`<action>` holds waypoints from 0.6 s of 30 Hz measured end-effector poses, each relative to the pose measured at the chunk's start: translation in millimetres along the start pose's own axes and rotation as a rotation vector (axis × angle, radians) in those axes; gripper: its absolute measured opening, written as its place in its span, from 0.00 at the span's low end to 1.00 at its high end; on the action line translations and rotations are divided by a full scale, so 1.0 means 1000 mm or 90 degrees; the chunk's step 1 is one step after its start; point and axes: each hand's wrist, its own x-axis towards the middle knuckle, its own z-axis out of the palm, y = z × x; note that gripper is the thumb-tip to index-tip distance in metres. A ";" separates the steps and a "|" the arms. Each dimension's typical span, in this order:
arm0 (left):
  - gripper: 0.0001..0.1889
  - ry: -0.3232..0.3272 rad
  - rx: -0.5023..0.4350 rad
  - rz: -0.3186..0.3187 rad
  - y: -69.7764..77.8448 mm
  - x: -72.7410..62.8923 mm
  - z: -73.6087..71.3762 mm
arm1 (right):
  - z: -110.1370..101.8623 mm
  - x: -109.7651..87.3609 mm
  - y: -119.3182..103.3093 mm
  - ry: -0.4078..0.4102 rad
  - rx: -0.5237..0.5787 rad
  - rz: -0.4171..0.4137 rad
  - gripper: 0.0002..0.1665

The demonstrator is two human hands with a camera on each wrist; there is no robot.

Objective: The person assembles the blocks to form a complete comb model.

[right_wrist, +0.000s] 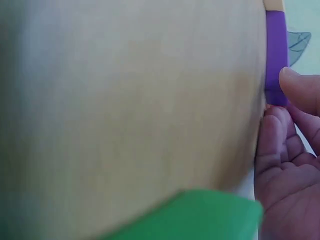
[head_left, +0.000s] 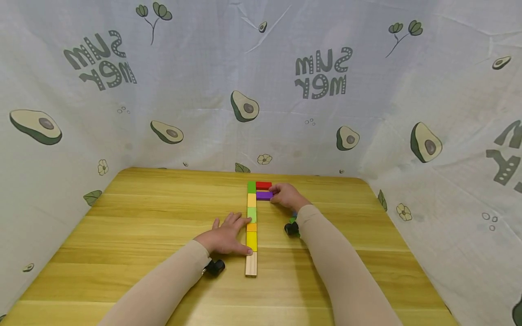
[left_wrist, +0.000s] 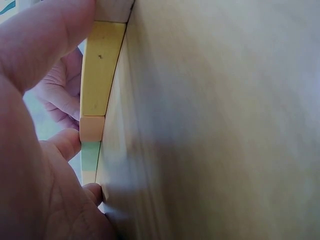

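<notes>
- I see my right hand (head_left: 287, 198) at the far part of the table (head_left: 163, 226); its thumb and fingers are closed on the outer end of the purple block (head_left: 264, 195) and pinch it.
- This purple block lies flat, its other end against the side of a straight row (head_left: 251, 235) of blocks.
- Just beyond it, the red block (head_left: 263, 185) also points to the right from the row, with a narrow gap between the two.
- From far to near, I count in the row: green block (head_left: 251, 187), pale orange block (head_left: 251, 200), light green block (head_left: 251, 213), orange block (head_left: 251, 227), yellow block (head_left: 251, 242) and plain wood block (head_left: 251, 265).
- My left hand (head_left: 224, 237) has its fingers apart; the thumb rests where yellow meets plain wood, and the index finger touches the light green one.
- Near my right wrist I notice a green piece (right_wrist: 200, 217), partly hidden by the sleeve (head_left: 334, 253) in the head view; its full shape I cannot tell.
- Behind the table hangs a curtain (head_left: 204, 68) with printed avocados.
</notes>
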 end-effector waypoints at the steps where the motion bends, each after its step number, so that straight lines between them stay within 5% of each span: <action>1: 0.54 0.000 -0.001 0.000 0.000 0.000 0.000 | -0.001 -0.001 0.000 -0.003 0.002 0.002 0.27; 11: 0.53 -0.007 -0.001 0.011 0.002 -0.004 -0.001 | -0.037 -0.018 0.006 -0.024 0.011 -0.066 0.31; 18: 0.53 -0.005 0.004 0.011 0.002 -0.004 -0.002 | -0.067 -0.042 0.022 -0.043 -0.043 -0.060 0.31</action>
